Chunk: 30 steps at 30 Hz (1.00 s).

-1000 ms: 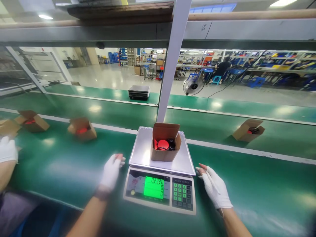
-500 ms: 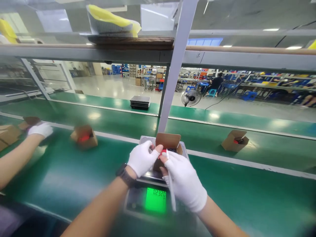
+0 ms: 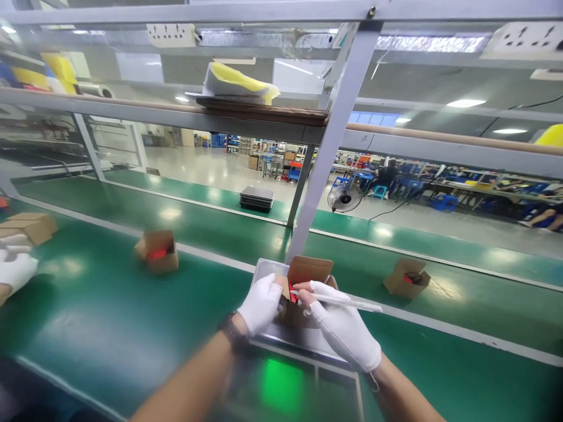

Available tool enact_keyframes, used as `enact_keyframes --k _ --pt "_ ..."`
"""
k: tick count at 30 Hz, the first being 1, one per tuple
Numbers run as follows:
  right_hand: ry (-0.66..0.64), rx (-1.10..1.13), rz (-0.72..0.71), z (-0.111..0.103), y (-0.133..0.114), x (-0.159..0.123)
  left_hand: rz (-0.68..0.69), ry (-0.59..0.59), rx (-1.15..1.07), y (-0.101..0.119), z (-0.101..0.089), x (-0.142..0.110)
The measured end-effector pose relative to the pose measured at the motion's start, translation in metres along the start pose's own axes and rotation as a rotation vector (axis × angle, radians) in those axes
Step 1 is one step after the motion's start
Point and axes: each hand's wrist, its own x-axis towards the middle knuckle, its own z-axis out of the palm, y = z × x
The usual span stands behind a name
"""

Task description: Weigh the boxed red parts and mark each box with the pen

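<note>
A small open cardboard box (image 3: 299, 317) stands on the metal plate of a digital scale (image 3: 264, 269), its back flap raised. Something red (image 3: 293, 294) shows inside it. My left hand (image 3: 263, 305), in a white glove with bare fingertips, pinches the side flap at the box's left. A slim white pen (image 3: 347, 301) lies across my right hand (image 3: 345, 328), gloved the same way and closed around it. The pen's tip end reaches the red thing, while its other end points right. Blur hides the digits on the green display (image 3: 281, 384).
Other open boxes sit on the green belt, one with red contents (image 3: 160, 258) at left and another box (image 3: 407, 278) at right. A co-worker's gloved hand (image 3: 17, 271) is near closed boxes (image 3: 33, 227). A metal post (image 3: 328, 146) rises behind the scale.
The pen has swung from hanging downward to lying almost level. My left hand has shifted onto the side flap. The co-worker's hand has moved left, and my view has tilted upward.
</note>
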Motion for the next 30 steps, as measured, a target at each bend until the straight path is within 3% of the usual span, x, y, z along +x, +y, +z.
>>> enact_keyframes --k 8,17,30 --pt "0.024 -0.13 0.068 0.004 -0.002 0.023 0.017 -0.05 -0.009 -0.003 -0.003 0.003" --pt "-0.023 -0.214 0.035 0.007 0.005 0.027 0.057 -0.045 -0.004 0.001 -0.004 0.003" --pt "0.048 -0.267 0.032 0.01 0.007 0.027 0.103 -0.051 0.016 -0.004 -0.004 0.004"
